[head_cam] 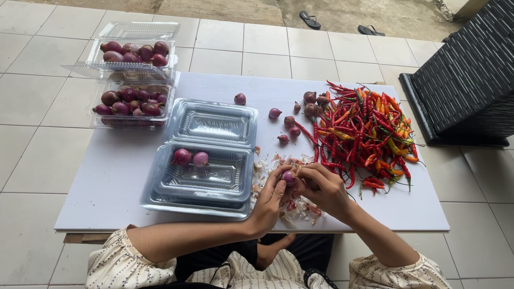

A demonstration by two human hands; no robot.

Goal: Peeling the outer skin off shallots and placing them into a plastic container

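Head view: one small purple shallot (288, 176), roundish with no clear long axis, was pinched between the left hand (269, 200) and right hand (324, 188) over peel scraps (300, 206) on the white surface (107, 182), both hands equally near.

A heap of red, orange and green chillies (369, 136) covers the white board's (107, 182) right side; unpeeled shallots (294, 115) lie scattered just left of it; two filled clear boxes (131, 80) of shallots sit stacked at the far left corner (one empty lid behind); two sandals (334, 24) rest on concrete beyond the tiles; a dark ribbed panel (466, 80) leans at right.
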